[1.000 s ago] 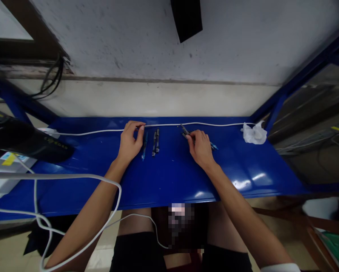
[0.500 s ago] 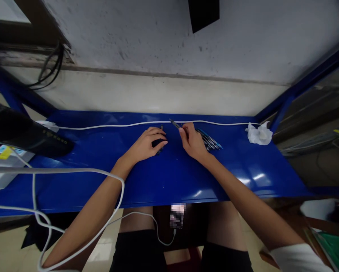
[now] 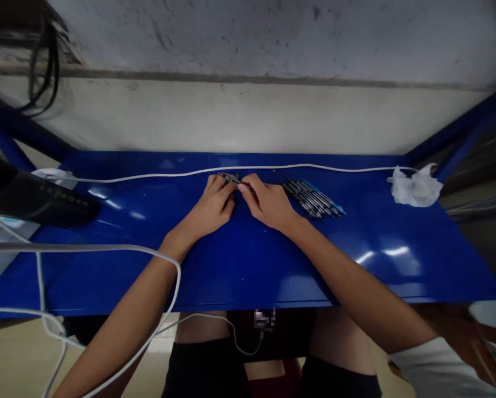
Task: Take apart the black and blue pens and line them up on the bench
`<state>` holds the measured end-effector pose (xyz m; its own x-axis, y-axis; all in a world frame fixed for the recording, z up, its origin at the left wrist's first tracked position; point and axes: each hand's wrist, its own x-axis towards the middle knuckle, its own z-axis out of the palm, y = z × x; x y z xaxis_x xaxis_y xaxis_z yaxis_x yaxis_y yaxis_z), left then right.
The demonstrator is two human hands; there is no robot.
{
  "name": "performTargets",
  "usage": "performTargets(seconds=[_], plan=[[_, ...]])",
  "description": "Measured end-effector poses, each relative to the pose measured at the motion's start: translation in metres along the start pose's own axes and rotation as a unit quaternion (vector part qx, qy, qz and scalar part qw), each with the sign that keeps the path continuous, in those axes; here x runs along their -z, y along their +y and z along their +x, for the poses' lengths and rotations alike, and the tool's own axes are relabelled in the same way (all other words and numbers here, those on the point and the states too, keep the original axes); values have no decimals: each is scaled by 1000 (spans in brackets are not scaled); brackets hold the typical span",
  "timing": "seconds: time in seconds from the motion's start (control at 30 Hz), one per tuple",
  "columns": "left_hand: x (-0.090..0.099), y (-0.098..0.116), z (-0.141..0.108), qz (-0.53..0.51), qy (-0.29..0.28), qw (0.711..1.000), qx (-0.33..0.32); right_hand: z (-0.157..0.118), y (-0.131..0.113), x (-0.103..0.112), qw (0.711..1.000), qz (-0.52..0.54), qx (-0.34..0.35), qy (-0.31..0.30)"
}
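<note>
My right hand [image 3: 268, 203] is closed on a dark pen [image 3: 230, 178], which slants up and left over the blue table [image 3: 231, 254]. Close against it, my left hand [image 3: 214, 205] has its fingers bent around the pen's far end; a small dark thing shows beyond them, mostly hidden. To the right of my right hand lies a row of several pens [image 3: 310, 198], dark ones with a blue one at the right side.
A white cable [image 3: 181, 175] runs along the table's back to a crumpled white plastic bag [image 3: 416, 187]. At left are a large black cylinder [image 3: 32, 193] and a white box [image 3: 8, 254]. A looping white cable [image 3: 107, 247] crosses over my left forearm.
My right hand has moved left with the pen, up to my left hand, whose fingers now meet the pen. The view has shifted, and the row of pens shows more fully.
</note>
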<state>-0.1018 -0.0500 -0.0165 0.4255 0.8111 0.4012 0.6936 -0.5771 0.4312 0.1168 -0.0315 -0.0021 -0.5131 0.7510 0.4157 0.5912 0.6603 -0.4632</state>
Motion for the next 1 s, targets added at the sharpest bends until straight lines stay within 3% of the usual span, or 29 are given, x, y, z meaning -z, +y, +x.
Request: performTargets(seconds=[0.53,0.7,0.8,0.87,0.9,1.0], plan=[[0,2,-8,59,1,997,56,3,-3,2,999,33,-34,6],[7,13,-3,51,55,996,53,3,0,3,998,45,-38,34],[9,29,8,-41,117,989,79,4,3,4,993,98,-52,42],[7,43,20,-192,155,962,113,6,4,5,981,178,-64,52],[5,49,27,-287,161,935,130,7,5,5,968,233,-75,59],[-4,60,52,-498,157,838,156,13,10,6,883,444,-150,41]])
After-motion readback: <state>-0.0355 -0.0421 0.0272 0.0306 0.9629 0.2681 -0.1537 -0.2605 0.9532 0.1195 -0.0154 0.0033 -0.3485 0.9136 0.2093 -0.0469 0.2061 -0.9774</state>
